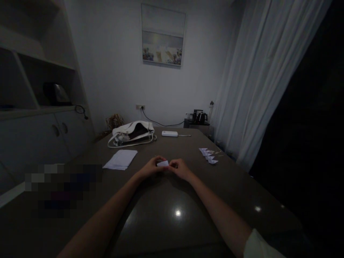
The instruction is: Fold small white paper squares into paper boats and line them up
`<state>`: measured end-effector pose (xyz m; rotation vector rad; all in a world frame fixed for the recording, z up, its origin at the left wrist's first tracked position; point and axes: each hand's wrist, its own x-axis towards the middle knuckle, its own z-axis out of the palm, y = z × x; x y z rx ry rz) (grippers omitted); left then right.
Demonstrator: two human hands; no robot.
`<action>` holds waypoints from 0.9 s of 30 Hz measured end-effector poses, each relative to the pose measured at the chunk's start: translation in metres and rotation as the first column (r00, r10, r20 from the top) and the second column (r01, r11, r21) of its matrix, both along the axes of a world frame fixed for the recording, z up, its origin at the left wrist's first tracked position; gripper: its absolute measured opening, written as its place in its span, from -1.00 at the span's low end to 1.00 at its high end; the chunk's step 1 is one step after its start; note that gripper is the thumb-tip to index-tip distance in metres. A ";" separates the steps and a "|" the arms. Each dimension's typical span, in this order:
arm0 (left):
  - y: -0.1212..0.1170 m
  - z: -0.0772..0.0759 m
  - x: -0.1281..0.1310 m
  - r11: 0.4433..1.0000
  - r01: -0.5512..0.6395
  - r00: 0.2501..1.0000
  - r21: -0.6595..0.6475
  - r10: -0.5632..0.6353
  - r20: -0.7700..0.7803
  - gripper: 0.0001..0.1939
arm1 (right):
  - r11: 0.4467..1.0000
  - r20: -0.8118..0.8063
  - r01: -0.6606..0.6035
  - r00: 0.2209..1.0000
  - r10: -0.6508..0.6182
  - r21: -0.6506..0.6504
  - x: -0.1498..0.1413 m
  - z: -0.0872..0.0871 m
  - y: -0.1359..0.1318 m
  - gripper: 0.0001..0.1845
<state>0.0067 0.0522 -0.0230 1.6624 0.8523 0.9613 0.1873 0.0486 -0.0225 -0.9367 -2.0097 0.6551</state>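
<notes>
A small folded piece of white paper (162,163) is held up between both hands over the middle of the table. My left hand (152,167) pinches it from the left side, fingers curled round its edge. From the right, the thumb and fingertips of my right hand (180,168) grip its right corner. A stack of white paper sheets (120,159) lies on the table to the left of my hands. Off to the right is a row of several small folded paper pieces (208,156) with pointed shapes.
The dark glossy table (172,229) reaches toward the wall. A white handbag (133,133) rests at its far left, beside a white power-bank-like block (170,133) with a short cable. Beyond the table, a black kettle (201,117) stands near the curtain (242,71).
</notes>
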 end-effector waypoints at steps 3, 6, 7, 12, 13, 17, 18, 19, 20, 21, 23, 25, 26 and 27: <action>-0.004 0.005 0.001 1.000 -0.008 1.000 -0.017 0.008 0.002 -0.52 | 1.000 -0.019 -0.020 1.000 0.020 -0.009 0.000 0.000 0.000 -0.79; -0.008 0.009 0.002 1.000 -0.011 1.000 -0.012 0.011 -0.001 -0.52 | 1.000 -0.025 -0.022 0.999 0.022 -0.008 0.000 0.000 0.000 -0.80; -0.008 0.010 0.002 1.000 -0.012 1.000 -0.003 0.012 0.003 -0.53 | 1.000 -0.028 -0.020 0.999 0.020 -0.009 -0.001 -0.001 0.000 -0.80; -0.008 0.008 0.002 1.000 0.003 1.000 -0.005 -0.003 0.007 -0.54 | 0.999 -0.047 -0.025 0.999 0.023 -0.043 -0.001 -0.004 0.003 -0.78; -0.007 0.008 0.002 1.000 0.006 1.000 -0.010 -0.006 0.005 -0.53 | 0.999 -0.045 -0.029 0.999 0.027 -0.043 -0.001 -0.004 0.003 -0.77; -0.005 0.006 0.002 1.000 0.008 1.000 0.007 -0.008 0.000 -0.53 | 0.999 -0.041 -0.031 0.999 0.030 -0.035 -0.001 -0.002 0.002 -0.79; -0.004 0.006 0.002 1.000 0.007 1.000 0.013 -0.007 -0.003 -0.54 | 0.999 -0.042 -0.031 0.999 0.030 -0.038 -0.001 -0.001 0.001 -0.80; -0.003 0.005 0.002 1.000 0.004 1.000 0.021 -0.004 -0.003 -0.54 | 0.999 -0.046 -0.029 0.999 0.027 -0.039 -0.001 -0.001 0.001 -0.80; -0.003 0.004 0.002 1.000 -0.002 1.000 0.026 0.002 -0.002 -0.54 | 0.999 -0.049 -0.026 0.999 0.025 -0.038 -0.001 0.000 0.001 -0.81; -0.002 0.003 0.001 1.000 -0.006 1.000 0.030 0.006 -0.002 -0.54 | 0.999 -0.049 -0.023 0.999 0.021 -0.036 -0.001 0.000 0.000 -0.81; 0.000 0.002 0.001 0.999 -0.011 1.000 0.032 0.011 -0.001 -0.55 | 0.999 -0.050 -0.013 0.999 0.012 -0.033 -0.001 -0.001 0.001 -0.82; 0.000 0.000 0.000 1.000 -0.006 1.000 0.029 0.006 -0.005 -0.55 | 0.999 -0.052 -0.006 0.999 0.004 -0.037 -0.001 -0.002 0.002 -0.82; 0.001 0.000 0.000 1.000 -0.001 1.000 0.026 0.002 -0.010 -0.55 | 0.999 -0.054 -0.004 0.999 0.002 -0.039 -0.001 -0.002 0.002 -0.81; 0.001 -0.001 0.000 1.000 -0.001 1.000 0.023 0.001 -0.014 -0.54 | 0.999 -0.059 -0.003 0.998 0.000 -0.040 0.000 -0.003 0.003 -0.81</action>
